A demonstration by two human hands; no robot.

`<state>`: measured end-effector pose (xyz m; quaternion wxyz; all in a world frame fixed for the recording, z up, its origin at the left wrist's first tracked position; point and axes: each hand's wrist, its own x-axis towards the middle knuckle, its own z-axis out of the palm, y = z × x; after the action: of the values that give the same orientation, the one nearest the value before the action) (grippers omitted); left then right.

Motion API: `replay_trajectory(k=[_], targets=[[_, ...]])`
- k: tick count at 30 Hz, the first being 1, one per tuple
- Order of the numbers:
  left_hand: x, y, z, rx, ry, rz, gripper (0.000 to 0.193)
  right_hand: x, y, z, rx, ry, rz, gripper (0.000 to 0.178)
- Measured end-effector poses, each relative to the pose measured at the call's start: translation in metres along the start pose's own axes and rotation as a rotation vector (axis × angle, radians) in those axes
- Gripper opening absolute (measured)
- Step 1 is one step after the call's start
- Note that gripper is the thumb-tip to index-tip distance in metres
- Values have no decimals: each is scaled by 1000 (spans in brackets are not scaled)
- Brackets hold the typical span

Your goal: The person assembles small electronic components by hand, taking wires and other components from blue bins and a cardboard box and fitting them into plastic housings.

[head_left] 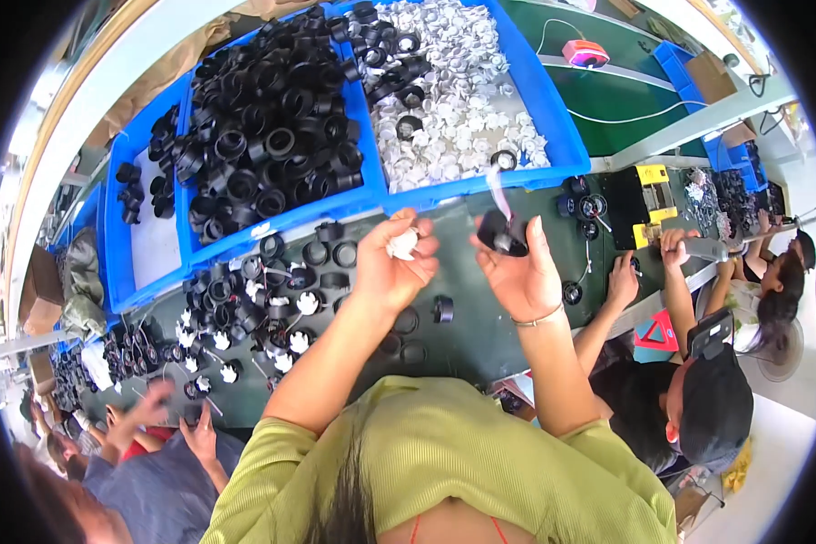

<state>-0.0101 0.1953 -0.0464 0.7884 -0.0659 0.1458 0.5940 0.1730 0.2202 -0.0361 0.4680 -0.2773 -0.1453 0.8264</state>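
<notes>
Over the near edge of the blue bins, my left hand (386, 276) is closed around a small white bladed wheel (402, 243), which shows between its curled fingers. A short gap away, my right hand (527, 281) grips a black round housing (502, 233) between thumb and fingers. Pale wire leads (498, 192) rise from that housing. Beneath my hands lies the green tabletop (467, 349), where a loose black ring (442, 309) sits between my forearms. The two held parts do not touch.
Blue bins hold black rings (281, 100) and white bladed wheels (453, 54). Housings fitted with white wheels (299, 342) crowd the table at left. A yellow-and-black fixture (654, 204) stands at right. Co-workers' hands work at right (624, 281) and lower left (201, 440).
</notes>
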Motion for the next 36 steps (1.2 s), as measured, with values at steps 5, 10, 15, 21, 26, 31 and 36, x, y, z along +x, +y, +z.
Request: replay_trajectory(k=[5,10,15,21,26,31,36], targets=[[-50,-31,29,167,106,251,23,-41,12,57,-252,-237,-200,41],[-85,-50,41,145,-20,238,21,-64,27,76,-969,-353,-696,44],[-104,-60,46,229,-103,310,40,-75,36,74,-1207,-470,-849,41],[-114,-66,51,282,-139,350,42,-82,42,73,-1260,-476,-907,41],[-122,-68,52,258,-172,339,39,-90,42,78,-1338,-517,-936,40],[-130,-69,38,812,-190,610,54,-101,54,79,-1452,-605,-963,43],[-157,-76,45,835,-234,575,57,-124,58,86,-1312,-707,-816,43]])
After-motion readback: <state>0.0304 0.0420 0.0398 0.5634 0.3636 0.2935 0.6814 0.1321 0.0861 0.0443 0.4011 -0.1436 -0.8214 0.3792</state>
